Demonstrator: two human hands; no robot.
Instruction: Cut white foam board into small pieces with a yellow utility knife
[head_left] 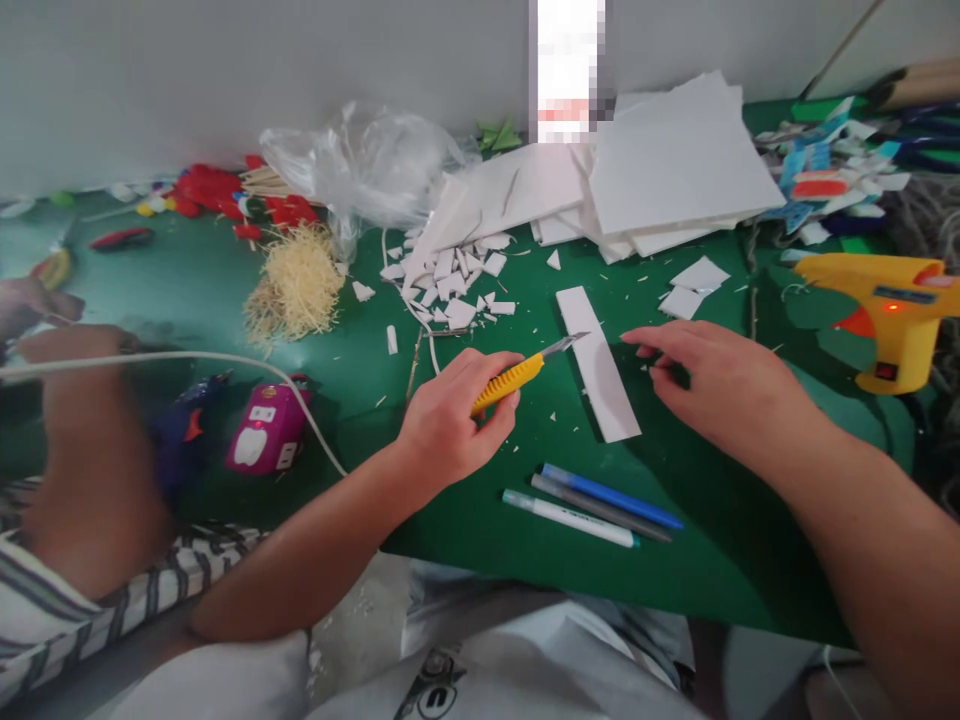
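the yellow utility knife (519,377) has a ridged handle and a bare metal blade slid out of its front end. it is held in the left hand (452,422), slanting up and to the right, with the blade's tip over the upper half of the white strip (604,378); whether it touches the surface cannot be told. the strip is a long, narrow, flat rectangle of board, lying on the green worktop (450,520) with its far end angled left and its near end right.

Strip (598,365) on table (720,570), pens (600,509) before it, glue gun (896,320) right
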